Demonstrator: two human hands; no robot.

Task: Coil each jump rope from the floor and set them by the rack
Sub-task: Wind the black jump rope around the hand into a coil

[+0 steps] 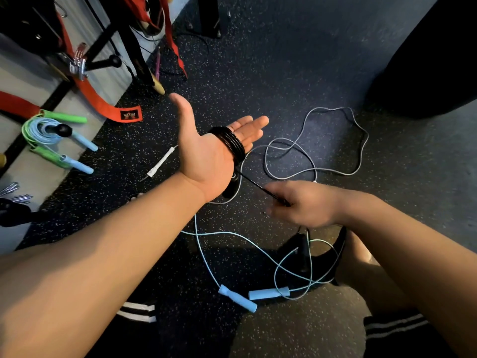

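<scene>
A person kneeling on the speckled rubber floor [271,73] winds a black jump rope [230,145] round the left hand [206,151], held palm-up near the centre of the frame with fingers straight and spread wide, pointing toward 2 o'clock. The turns sit in a tight band across the base of the fingers, crossing the palm from 11 to 5 o'clock. One free strand runs taut and straight from under that wrist toward 4 o'clock, into the right hand [304,204], which is motion-blurred and pinches the cord between narrowed fingers. A black handle [304,250] lies upright in the frame just below the right hand; whether it is touching the floor cannot be told.

Beyond both hands, at 2 o'clock, a grey jump rope [335,140] sprawls uncoiled in loose loops, one loop passing under the taut strand; its white handle [161,161] lies at 9 o'clock beside the left wrist, slanting from 1 to 7 o'clock. At 6 o'clock a light-blue jump rope [204,251] lies tangled between the forearms, its two blue handles [268,293] close together by the knee.

At 9 o'clock, against the black rack [121,32], green and blue coiled ropes [44,131] rest on the pale floor strip, with a red strap [103,105] hanging beside them
</scene>
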